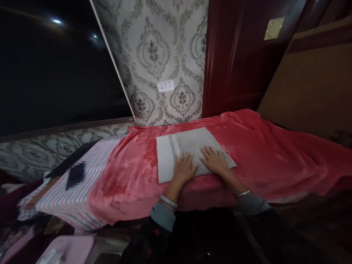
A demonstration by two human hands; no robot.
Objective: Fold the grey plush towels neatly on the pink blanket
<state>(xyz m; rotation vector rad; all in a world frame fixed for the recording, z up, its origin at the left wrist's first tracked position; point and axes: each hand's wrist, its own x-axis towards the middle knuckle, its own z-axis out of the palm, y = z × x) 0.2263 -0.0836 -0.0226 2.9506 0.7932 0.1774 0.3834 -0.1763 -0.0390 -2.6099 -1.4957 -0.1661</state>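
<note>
A flat, roughly rectangular sheet (166, 161), white on its left part and grey and fuzzy-looking on the rest, lies on a red plush blanket (132, 172). A pale strip runs down it between the two parts. My left hand (184, 168) rests flat on the sheet near that strip, fingers spread. On the grey part to the right, my right hand (213, 160) also lies flat with its fingers apart. Neither hand grips anything. What the sheet is made of I cannot tell.
A striped cloth (95, 165) covers the left end, with a dark blurred-out item (76, 175) on it. A large dark screen (60, 69) hangs at the left. Cardboard (316, 88) leans at the right. A pink lid (68, 247) sits below the front edge.
</note>
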